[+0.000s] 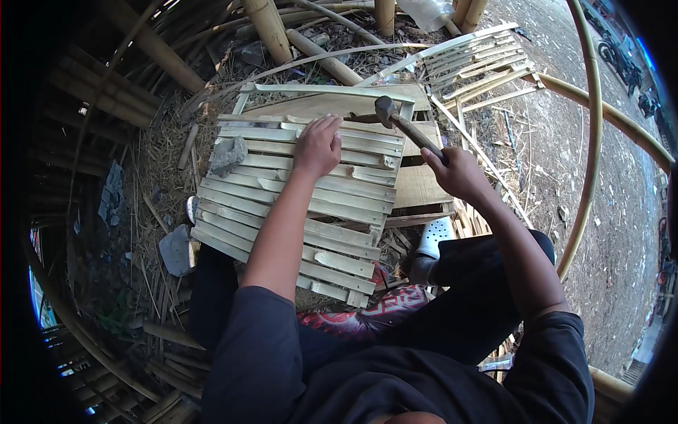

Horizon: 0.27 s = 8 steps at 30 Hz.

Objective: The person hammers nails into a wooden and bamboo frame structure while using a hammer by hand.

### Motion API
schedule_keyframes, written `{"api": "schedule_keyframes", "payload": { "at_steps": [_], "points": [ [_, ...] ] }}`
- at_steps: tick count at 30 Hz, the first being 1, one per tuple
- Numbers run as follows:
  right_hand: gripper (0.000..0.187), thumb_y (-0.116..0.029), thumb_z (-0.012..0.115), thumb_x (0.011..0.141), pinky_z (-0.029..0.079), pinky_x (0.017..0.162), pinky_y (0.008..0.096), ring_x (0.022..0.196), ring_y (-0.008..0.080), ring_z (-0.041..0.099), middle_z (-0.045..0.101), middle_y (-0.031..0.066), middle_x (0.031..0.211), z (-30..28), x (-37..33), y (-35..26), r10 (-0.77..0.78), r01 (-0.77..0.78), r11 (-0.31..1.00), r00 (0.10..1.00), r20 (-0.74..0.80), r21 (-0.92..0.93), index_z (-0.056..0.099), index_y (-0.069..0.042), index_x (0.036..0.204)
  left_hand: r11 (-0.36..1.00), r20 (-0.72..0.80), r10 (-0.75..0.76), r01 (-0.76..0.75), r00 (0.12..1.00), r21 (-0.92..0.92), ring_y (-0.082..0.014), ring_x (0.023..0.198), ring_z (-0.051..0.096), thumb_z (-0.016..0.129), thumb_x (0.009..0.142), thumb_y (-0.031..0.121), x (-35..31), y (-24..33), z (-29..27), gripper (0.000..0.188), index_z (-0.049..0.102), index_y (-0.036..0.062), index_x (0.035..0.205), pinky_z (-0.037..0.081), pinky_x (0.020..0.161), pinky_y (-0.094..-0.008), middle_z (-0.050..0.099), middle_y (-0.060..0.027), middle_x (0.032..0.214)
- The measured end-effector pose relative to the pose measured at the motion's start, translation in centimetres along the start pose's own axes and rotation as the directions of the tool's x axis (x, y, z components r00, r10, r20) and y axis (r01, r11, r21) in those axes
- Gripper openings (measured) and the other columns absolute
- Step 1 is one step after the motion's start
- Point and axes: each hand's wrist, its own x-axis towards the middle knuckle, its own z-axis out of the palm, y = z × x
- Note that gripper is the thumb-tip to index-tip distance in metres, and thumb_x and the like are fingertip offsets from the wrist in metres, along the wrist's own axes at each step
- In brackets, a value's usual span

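Note:
A panel of pale split-bamboo slats [318, 194] lies before me across my lap, its slats set side by side with narrow gaps. My left hand [319, 145] rests on the far slats, fingers curled and pressed together; what they pinch, if anything, is hidden. In my right hand [455, 172], closed round its wooden handle, is a hammer [406, 127]. Its dark metal head is raised near the panel's far right corner, to the right of my left hand. A grey chunk of stone [227, 155] sits on the panel's left side.
Beneath the panel's far end lies a wooden board [420, 185]. Another slatted bamboo panel [487, 60] is at the far right. Bamboo poles [268, 32] stand at the back, and a curved pole [593, 127] rises on the right. A second stone [176, 251] lies left of my leg.

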Motion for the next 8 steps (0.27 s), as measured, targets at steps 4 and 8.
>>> {"api": "schedule_keyframes", "payload": {
  "at_steps": [4,8],
  "points": [
    [0.063,-0.055,0.058,0.098,0.048,0.058,0.0451,0.058,0.0335,0.064,0.062,0.0194,0.061,0.11,0.16,-0.86,0.073,-0.071,0.995,0.997,0.030,-0.064,0.069,0.004,0.080,1.000,0.008,-0.003,0.003,1.000,0.012,-0.0285,0.133,0.053,0.050,0.095,0.013,-0.08,-0.54,0.34,0.040,0.063,0.0026,0.130,0.035,0.118,-0.0422,0.061,-0.0153,0.139],
    [0.064,-0.056,0.058,0.098,0.048,0.058,0.0455,0.057,0.0332,0.064,0.062,0.0196,0.060,-0.48,0.34,-0.79,-0.040,0.040,0.998,0.999,-0.001,-0.054,0.068,0.004,0.079,0.999,0.024,-0.033,0.032,0.999,0.029,-0.0271,0.135,0.052,0.049,0.095,0.015,-0.17,-0.58,0.67,0.041,0.063,0.0036,0.131,0.034,0.119,-0.0411,0.059,-0.0143,0.141]
  ]
}}
